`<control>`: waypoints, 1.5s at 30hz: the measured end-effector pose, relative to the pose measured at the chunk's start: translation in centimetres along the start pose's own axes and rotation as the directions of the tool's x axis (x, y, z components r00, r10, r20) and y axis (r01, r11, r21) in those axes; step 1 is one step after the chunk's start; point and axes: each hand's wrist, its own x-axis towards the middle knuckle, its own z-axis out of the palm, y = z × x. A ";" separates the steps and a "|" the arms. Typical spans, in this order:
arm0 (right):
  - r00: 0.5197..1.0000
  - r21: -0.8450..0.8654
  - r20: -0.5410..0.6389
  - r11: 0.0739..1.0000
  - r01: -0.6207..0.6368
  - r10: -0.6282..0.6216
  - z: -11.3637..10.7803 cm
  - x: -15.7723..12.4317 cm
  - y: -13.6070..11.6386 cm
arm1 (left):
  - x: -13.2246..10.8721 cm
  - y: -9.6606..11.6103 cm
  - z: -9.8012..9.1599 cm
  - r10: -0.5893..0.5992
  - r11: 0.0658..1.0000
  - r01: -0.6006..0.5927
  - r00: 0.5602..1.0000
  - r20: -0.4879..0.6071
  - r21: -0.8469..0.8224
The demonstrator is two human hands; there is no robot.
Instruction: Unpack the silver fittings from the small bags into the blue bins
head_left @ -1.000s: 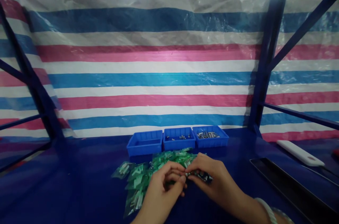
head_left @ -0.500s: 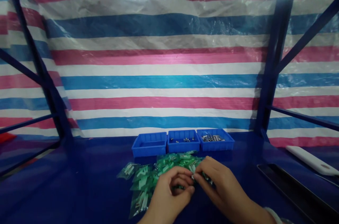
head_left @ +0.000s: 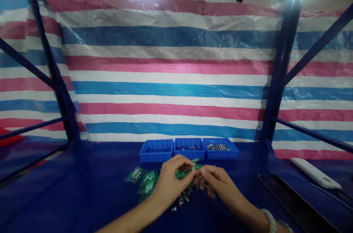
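Observation:
Both my hands meet over a heap of small green plastic bags (head_left: 145, 180) on the dark blue table. My left hand (head_left: 171, 182) is closed, pinching a green bag (head_left: 184, 171) at its top. My right hand (head_left: 217, 181) is closed too, its fingertips pinched at the same bag's other side. Several small silver metal parts (head_left: 184, 199) lie loose on the table just under my left hand. Behind the heap stand three blue bins in a row: the left bin (head_left: 156, 150), the middle bin (head_left: 189, 147) with a few metal parts, the right bin (head_left: 220, 147) with more.
A striped pink, white and blue tarp (head_left: 171, 71) hangs right behind the bins. Dark blue rack posts rise at the left (head_left: 59, 89) and right (head_left: 275, 78). A black tray (head_left: 298, 203) and a white flat device (head_left: 314, 171) lie at the right.
My hands lifted the green bag and small metal parts now lie spilled on the table beneath them. The camera tilted upward a little.

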 end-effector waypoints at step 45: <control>0.809 -0.511 0.108 0.666 0.543 -0.577 -0.5 -1.4 -2.2 | -4.6 1.4 1.7 -0.412 0.642 0.519 0.854 0.317 -0.564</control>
